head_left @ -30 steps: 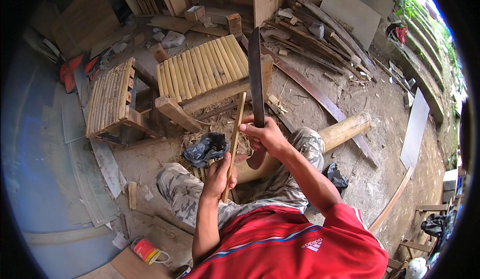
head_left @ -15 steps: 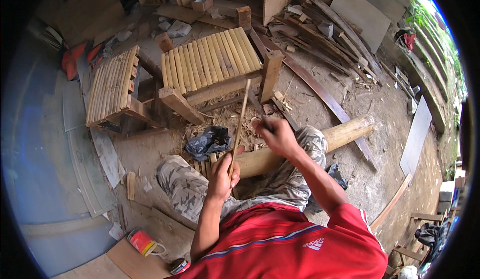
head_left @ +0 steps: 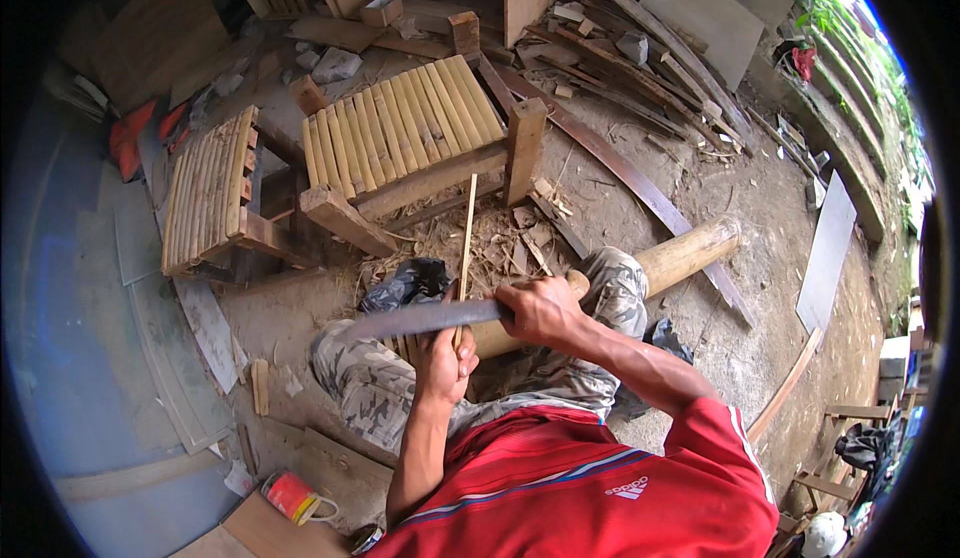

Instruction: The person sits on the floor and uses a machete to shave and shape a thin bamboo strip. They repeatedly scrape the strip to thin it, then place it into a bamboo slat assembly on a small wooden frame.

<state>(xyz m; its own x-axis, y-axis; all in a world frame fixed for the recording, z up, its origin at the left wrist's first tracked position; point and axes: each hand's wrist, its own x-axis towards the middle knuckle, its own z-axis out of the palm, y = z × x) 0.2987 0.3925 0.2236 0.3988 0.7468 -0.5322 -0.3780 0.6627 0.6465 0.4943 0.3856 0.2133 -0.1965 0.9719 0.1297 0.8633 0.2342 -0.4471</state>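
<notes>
My left hand (head_left: 443, 368) is closed around a thin bamboo strip (head_left: 468, 233), which stands nearly upright with its top end pointing away from me. My right hand (head_left: 543, 310) grips a machete (head_left: 425, 319) by its wooden handle. The machete's broad blade, blurred by motion, points left and crosses in front of the strip, just above my left fingers. Whether the blade touches the strip I cannot tell. A thick bamboo pole (head_left: 690, 255) lies beneath my hands, across my legs. Beside my left knee sits a crumpled black plastic bag (head_left: 405, 285), partly behind the blade.
Ahead stands a low bench with bamboo slats (head_left: 400, 128); a second slatted piece (head_left: 210, 193) is to its left. Shavings litter the floor. Scrap planks (head_left: 640, 68) are heaped at the far right. A red tub (head_left: 290, 498) is at the lower left.
The machete has swung from pointing away from me to lying leftward across the strip. My right hand has come lower and slightly left; the strip stands more upright.
</notes>
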